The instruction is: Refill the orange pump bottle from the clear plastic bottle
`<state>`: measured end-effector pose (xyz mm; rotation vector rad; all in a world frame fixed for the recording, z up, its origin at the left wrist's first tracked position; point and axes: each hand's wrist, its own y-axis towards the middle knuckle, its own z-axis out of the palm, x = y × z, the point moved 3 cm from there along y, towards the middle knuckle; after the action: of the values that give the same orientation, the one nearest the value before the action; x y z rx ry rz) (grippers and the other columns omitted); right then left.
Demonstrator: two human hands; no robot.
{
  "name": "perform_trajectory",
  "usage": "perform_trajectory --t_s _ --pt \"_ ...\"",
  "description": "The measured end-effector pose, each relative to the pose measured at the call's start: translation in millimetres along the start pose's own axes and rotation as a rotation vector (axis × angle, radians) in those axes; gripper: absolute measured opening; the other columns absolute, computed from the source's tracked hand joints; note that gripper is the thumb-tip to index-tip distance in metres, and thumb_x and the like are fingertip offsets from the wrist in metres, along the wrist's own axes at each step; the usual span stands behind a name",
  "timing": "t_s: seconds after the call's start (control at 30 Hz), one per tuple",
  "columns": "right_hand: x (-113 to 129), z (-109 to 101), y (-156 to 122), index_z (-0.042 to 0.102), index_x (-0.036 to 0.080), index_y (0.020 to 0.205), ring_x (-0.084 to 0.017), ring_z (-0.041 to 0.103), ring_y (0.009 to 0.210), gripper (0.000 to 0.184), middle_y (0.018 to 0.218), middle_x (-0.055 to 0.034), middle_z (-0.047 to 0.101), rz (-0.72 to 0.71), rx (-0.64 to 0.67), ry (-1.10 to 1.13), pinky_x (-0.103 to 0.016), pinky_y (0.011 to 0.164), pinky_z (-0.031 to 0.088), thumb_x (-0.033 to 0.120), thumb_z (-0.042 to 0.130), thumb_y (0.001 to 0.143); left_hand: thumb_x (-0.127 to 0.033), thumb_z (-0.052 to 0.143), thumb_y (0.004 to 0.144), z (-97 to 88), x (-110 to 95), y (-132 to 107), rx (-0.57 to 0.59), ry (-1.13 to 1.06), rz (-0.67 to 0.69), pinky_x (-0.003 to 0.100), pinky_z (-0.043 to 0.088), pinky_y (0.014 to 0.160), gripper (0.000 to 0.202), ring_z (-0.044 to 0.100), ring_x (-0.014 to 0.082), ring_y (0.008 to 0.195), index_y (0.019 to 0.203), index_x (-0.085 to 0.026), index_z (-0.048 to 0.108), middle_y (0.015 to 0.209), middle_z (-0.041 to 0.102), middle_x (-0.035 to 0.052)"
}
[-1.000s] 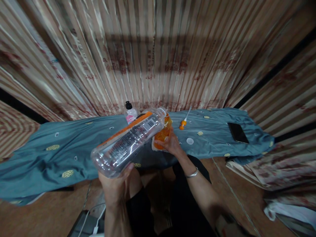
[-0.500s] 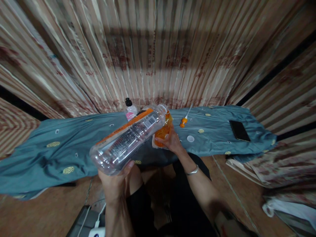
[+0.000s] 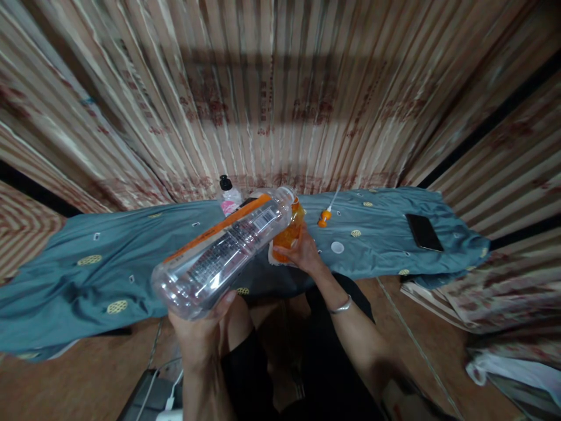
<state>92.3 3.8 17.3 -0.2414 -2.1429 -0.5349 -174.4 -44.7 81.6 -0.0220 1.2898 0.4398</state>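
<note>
My left hand (image 3: 199, 327) is closed around the lower end of a large clear plastic bottle (image 3: 228, 251) with an orange-edged label. The bottle lies tilted, its open neck to the upper right, right at the mouth of a smaller orange bottle (image 3: 287, 234). Around that orange bottle my right hand (image 3: 304, 251) is wrapped, holding it close to upright over the cloth. Whether liquid runs between the two mouths I cannot tell. An orange pump top (image 3: 325, 217) with a thin clear tube lies to the right, near a white round cap (image 3: 337, 247).
A teal patterned cloth (image 3: 377, 257) covers the long narrow surface. Behind the large bottle stands a clear bottle with a black top (image 3: 229, 196). A dark phone (image 3: 423, 232) lies at the right. Striped curtains (image 3: 280, 88) hang close behind.
The bottom end of the large bottle has shifted slightly left and down with my left hand. Its neck stays at the orange bottle's mouth; my right hand has barely moved.
</note>
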Motion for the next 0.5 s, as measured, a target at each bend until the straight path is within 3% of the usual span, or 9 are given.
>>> perform_trajectory --t_s 0.3,0.5 --pt "1.2 -1.2 -0.8 0.05 0.02 0.148 -0.038 0.071 0.127 0.094 0.142 -0.0178 0.07 -0.008 0.0 -0.004 -0.057 0.109 0.058 0.055 0.089 0.07 -0.031 0.103 0.045 3.2 -5.1 -1.2 0.016 0.021 -0.022 0.043 0.068 0.086 0.078 0.077 0.0279 0.099 0.117 -0.029 0.073 0.111 0.08 0.002" --pt "-2.3 1.2 -0.5 0.044 0.02 0.155 -0.037 0.069 0.13 0.104 0.144 -0.0169 0.069 0.017 0.005 0.008 -0.056 0.111 0.057 0.047 0.092 0.067 -0.027 0.103 0.045 7.2 -10.9 -1.6 0.019 -0.005 0.002 0.033 0.066 0.083 0.066 0.077 0.0224 0.094 0.106 -0.026 0.076 0.115 0.078 0.0016"
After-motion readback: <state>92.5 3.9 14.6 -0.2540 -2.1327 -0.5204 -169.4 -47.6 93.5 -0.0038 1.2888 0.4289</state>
